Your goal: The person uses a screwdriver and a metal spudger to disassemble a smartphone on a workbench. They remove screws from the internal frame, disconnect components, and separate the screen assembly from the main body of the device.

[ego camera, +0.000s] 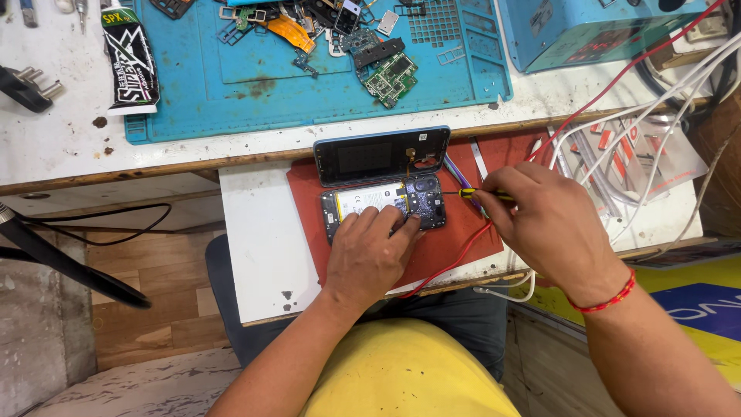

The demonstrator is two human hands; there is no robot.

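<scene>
— How many phones are open on the desk (262, 232)?

— One opened phone body (384, 205), lying flat on a red mat (455, 232). Its back cover (381, 154) sits just above it at twelve o'clock, edge to edge, with a thin cable linking the two.

— And the hands?

— Two, both the person's own. The left hand (369, 251) rests on the phone body from six o'clock, fingers curled with the tips pressing on its lower edge — it holds nothing else. The right hand (544, 224) comes in from three o'clock, closed around one screwdriver (478, 194) with a yellow-and-black handle; its tip points toward nine o'clock, at the camera corner of the phone body.

— Anything on the wrist?

— One red thread band (610, 297) on the right wrist.

— What lies farther up?

— One blue work mat (324, 77) at twelve o'clock, strewn with loose parts. I count at least two green circuit boards (390, 77) and one orange flex strip (292, 31); the smaller bits are too jumbled to count. One black-and-white tube (130, 58) lies at ten o'clock, beside a black plug (27, 86).

— Cables?

— One red wire (455, 262) crossing the red mat at five o'clock, and several white cables (664, 116) at two o'clock.
</scene>
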